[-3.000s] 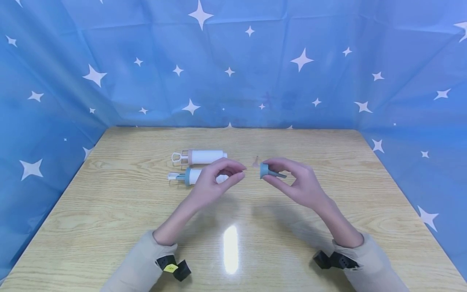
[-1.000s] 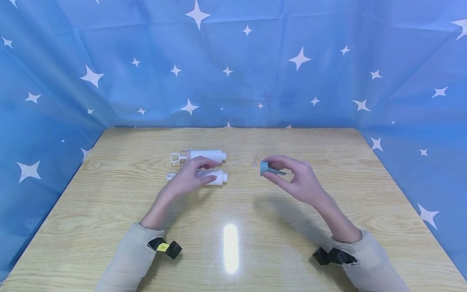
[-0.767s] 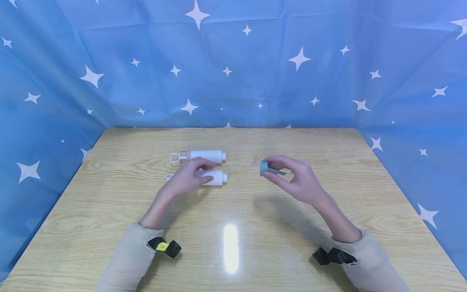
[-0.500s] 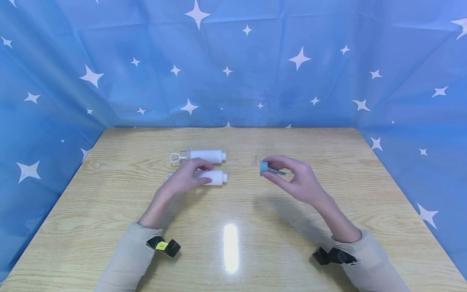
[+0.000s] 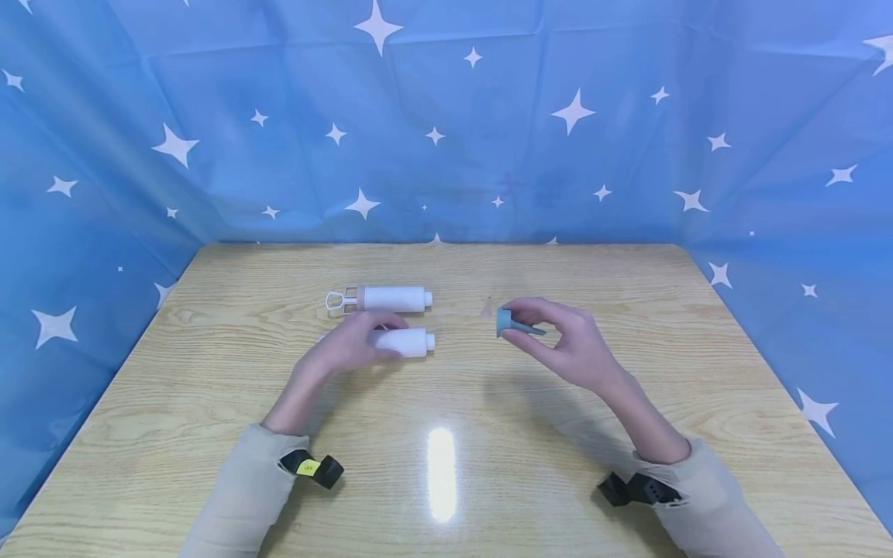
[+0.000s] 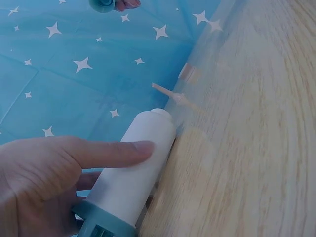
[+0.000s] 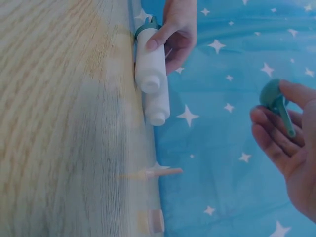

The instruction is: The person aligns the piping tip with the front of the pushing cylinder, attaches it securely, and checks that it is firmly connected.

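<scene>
My left hand (image 5: 352,341) grips a white syringe with a teal collar (image 5: 412,342), thumb on the barrel in the left wrist view. The syringe lies sideways, blunt outlet to the right; whether it touches the table I cannot tell. Its handle is mostly hidden behind the hand. Farther right, my right hand (image 5: 575,341) pinches a teal nozzle (image 5: 504,322) between thumb and fingers above the table. The nozzle's wide round base faces left and its thin spout points toward the palm. In the right wrist view the teal nozzle (image 7: 271,94) shows clear of the syringe.
Behind the held syringe lies a second white syringe with a pinkish collar and looped handle (image 5: 398,299). A pale pink nozzle (image 5: 487,308) rests between the hands, farther back. The left wrist view shows a small pink ring-like piece (image 6: 186,72) beyond it. A blue star-patterned curtain (image 5: 446,155) borders the wooden table.
My left hand has moved left from near the right hand to the teal-collared syringe and closed on it. The syringe has shifted slightly toward me. The right hand stays with the nozzle.
</scene>
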`<state>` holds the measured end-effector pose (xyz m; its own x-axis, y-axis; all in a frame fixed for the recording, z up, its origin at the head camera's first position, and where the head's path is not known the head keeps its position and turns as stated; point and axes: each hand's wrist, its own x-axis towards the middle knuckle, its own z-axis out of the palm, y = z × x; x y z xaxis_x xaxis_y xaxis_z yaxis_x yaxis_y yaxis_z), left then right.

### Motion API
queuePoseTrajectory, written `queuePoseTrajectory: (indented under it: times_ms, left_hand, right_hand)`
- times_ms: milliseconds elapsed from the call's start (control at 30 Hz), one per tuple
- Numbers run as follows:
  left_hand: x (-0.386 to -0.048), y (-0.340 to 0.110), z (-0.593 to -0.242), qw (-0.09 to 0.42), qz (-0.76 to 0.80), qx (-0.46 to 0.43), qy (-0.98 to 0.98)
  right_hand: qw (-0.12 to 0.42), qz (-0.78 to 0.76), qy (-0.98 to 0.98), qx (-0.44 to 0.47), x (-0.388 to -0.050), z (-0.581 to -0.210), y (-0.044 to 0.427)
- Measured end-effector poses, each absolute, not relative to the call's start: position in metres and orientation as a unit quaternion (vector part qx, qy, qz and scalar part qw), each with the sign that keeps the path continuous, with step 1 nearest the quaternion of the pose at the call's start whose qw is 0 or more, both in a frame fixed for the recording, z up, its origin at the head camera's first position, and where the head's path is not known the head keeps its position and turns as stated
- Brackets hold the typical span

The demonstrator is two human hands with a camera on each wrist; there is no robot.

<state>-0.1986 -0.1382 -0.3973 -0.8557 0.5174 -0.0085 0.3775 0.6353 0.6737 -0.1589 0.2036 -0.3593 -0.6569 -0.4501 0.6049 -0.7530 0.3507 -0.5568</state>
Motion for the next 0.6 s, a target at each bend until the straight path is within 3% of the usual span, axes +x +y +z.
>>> queuePoseTrajectory:
  times_ms: [300,600]
  left_hand:
    - [-0.1990,-0.1373,-0.3972,0.115,0.312,0.242,0.912]
    - [-0.1993,-0.1372,-0.3974,0.097,0.320,0.231,0.914]
  right_hand:
    - [0.173,0.434,-0.798,0.381,-0.1598,-0.3600,0.2031]
    - [0.174,0.426,-0.806,0.371,-0.1588,-0.3590,0.2034]
